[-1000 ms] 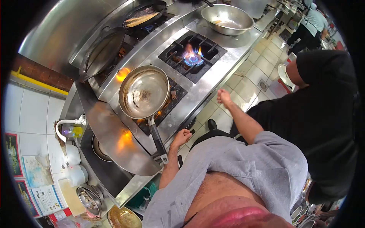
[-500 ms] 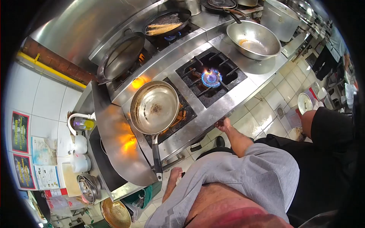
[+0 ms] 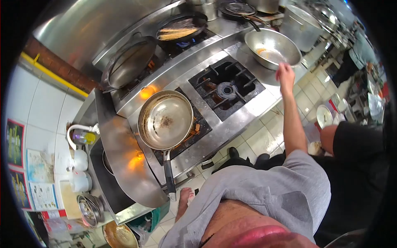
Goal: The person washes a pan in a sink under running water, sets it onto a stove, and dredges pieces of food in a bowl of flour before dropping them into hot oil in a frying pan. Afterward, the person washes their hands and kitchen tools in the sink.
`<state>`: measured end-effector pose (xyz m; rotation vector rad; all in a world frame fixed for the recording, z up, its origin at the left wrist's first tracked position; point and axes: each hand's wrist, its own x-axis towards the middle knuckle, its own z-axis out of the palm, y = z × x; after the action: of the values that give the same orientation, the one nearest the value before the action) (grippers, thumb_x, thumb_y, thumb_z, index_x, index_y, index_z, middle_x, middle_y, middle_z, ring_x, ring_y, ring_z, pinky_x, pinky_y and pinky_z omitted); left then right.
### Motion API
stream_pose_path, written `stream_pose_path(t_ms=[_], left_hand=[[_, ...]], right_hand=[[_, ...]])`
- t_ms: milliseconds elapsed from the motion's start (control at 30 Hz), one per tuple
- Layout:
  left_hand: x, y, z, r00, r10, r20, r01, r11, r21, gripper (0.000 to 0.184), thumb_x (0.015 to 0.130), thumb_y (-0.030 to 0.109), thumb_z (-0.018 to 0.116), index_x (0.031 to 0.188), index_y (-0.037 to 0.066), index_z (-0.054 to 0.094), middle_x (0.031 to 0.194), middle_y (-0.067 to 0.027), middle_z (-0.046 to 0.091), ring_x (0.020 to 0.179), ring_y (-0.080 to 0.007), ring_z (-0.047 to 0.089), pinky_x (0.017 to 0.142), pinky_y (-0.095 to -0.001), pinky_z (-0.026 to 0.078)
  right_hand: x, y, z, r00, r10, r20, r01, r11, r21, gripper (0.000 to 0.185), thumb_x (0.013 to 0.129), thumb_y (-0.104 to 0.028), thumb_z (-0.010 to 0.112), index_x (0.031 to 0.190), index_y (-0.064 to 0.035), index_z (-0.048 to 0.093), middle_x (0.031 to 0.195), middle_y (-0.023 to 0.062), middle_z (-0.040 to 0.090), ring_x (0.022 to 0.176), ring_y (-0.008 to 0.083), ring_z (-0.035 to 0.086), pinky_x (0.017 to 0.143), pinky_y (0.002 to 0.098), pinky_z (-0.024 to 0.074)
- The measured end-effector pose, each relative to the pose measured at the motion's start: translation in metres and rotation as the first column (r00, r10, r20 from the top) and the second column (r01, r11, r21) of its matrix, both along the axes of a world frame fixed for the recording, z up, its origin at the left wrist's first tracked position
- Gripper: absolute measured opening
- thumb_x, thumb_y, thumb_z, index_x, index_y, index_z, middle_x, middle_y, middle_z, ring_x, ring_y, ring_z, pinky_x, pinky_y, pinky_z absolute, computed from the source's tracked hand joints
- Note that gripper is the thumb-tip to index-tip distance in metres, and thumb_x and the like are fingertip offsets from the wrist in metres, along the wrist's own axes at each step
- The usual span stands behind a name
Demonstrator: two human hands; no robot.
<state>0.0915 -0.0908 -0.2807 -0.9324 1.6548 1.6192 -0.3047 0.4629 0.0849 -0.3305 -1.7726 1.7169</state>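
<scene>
My right hand is stretched out at the near rim of a steel wok, which rests on the steel counter with its dark handle pointing away. Blur hides whether the fingers touch the rim. Low beside the stove front, my left hand looks curled, with a small pale bit by it that I cannot make out. A steel frying pan sits on the left front burner, its black handle towards me. The right front burner shows no flame.
At the back, a dark pan holds long yellowish food over a blue flame, beside a tilted dark wok. A tall pot stands at the right. A curved metal guard edges the left. Another person stands far right.
My right hand has risen from the stove's front edge to the steel wok's rim. The right front burner's flame has gone out. My left hand stays low.
</scene>
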Motion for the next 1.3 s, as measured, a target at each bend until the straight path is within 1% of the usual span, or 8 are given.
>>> stream_pose_path(t_ms=[167,300,533,633,800,900,1133,1300], left_hand=[[0.004,0.028,0.028,0.958,0.277,-0.073,-0.283,0.954,-0.097,0.025,0.077,0.014,0.059,0.098,0.003,0.053,0.078,-0.0085,0.057,0.059,-0.0201,0.059,0.05,-0.0315,0.05],[0.017,0.06,0.049,0.954,0.296,-0.046,-0.294,0.955,0.044,0.026,0.077,0.016,0.06,0.097,0.002,0.053,0.078,-0.0089,0.057,0.059,-0.0204,0.059,0.048,-0.031,0.05],[0.035,0.104,0.058,0.913,0.408,-0.001,-0.406,0.908,-0.107,0.026,0.076,0.016,0.06,0.097,0.003,0.053,0.079,-0.0088,0.057,0.06,-0.0203,0.06,0.049,-0.0315,0.05],[0.036,0.111,0.068,0.876,0.481,0.011,-0.475,0.868,-0.148,0.026,0.076,0.016,0.06,0.097,0.003,0.053,0.079,-0.0087,0.057,0.061,-0.0203,0.06,0.049,-0.0317,0.05],[0.032,0.108,0.069,0.859,0.511,0.016,-0.501,0.848,-0.17,0.026,0.076,0.016,0.06,0.097,0.003,0.053,0.08,-0.0086,0.057,0.062,-0.0203,0.06,0.049,-0.032,0.051],[0.022,0.103,0.063,0.883,0.47,0.009,-0.463,0.873,-0.154,0.026,0.076,0.017,0.06,0.097,0.004,0.053,0.08,-0.0085,0.057,0.062,-0.0202,0.06,0.05,-0.0322,0.051],[0.0,0.083,0.032,0.951,0.302,-0.061,-0.306,0.95,-0.062,0.026,0.075,0.017,0.06,0.096,0.004,0.053,0.081,-0.0084,0.057,0.063,-0.0202,0.06,0.05,-0.0326,0.051],[-0.004,0.055,0.001,0.972,0.02,-0.235,-0.058,0.985,-0.16,0.026,0.075,0.017,0.06,0.096,0.004,0.053,0.081,-0.0083,0.058,0.064,-0.0202,0.06,0.051,-0.0329,0.051]], right_hand=[[-0.201,0.034,0.041,0.965,0.232,0.124,-0.218,0.969,-0.117,0.045,0.082,-0.032,0.06,0.113,-0.001,0.05,0.094,0.0111,0.056,0.072,0.0176,0.058,0.06,0.0315,0.049],[-0.312,0.047,0.041,0.913,0.335,0.233,-0.217,0.881,-0.42,0.06,0.084,-0.033,0.059,0.132,-0.0073,0.035,0.123,0.0259,0.036,0.095,0.0373,0.054,0.07,0.0412,0.0516],[-0.408,0.055,0.024,0.888,0.439,-0.138,-0.343,0.43,-0.835,0.032,0.09,-0.018,0.049,0.107,0.008,0.041,0.109,0.0283,0.045,0.091,0.0393,0.057,0.077,0.0467,0.054],[-0.466,0.085,-0.003,0.803,0.594,0.054,-0.212,0.369,-0.905,0.025,0.091,-0.019,0.046,0.099,0.0049,0.042,0.081,0.0191,0.054,0.063,0.0272,0.06,0.052,0.035,0.057],[-0.426,0.079,0.025,0.644,0.734,-0.218,-0.518,0.209,-0.829,0.02,0.091,-0.008,0.034,0.074,-0.0035,0.042,0.054,0.0022,0.039,0.04,0.0093,0.034,0.036,0.0215,0.0244],[-0.384,0.082,0.041,0.647,0.681,-0.344,-0.635,0.231,-0.737,0.017,0.093,-0.012,0.036,0.079,-0.0043,0.041,0.062,0.0036,0.043,0.045,0.0116,0.036,0.038,0.0226,0.0263],[-0.211,0.051,0.131,0.879,0.416,-0.233,-0.472,0.829,-0.3,0.027,0.091,-0.01,0.046,0.117,-0.0054,0.042,0.073,0.005,0.054,0.053,0.0102,0.049,0.042,0.0194,0.0373],[-0.143,0.012,0.168,0.814,0.535,-0.225,-0.574,0.8,-0.173,0.026,0.088,-0.003,0.046,0.113,0.0011,0.041,0.072,0.0085,0.055,0.049,0.012,0.049,0.039,0.0223,0.0368]])
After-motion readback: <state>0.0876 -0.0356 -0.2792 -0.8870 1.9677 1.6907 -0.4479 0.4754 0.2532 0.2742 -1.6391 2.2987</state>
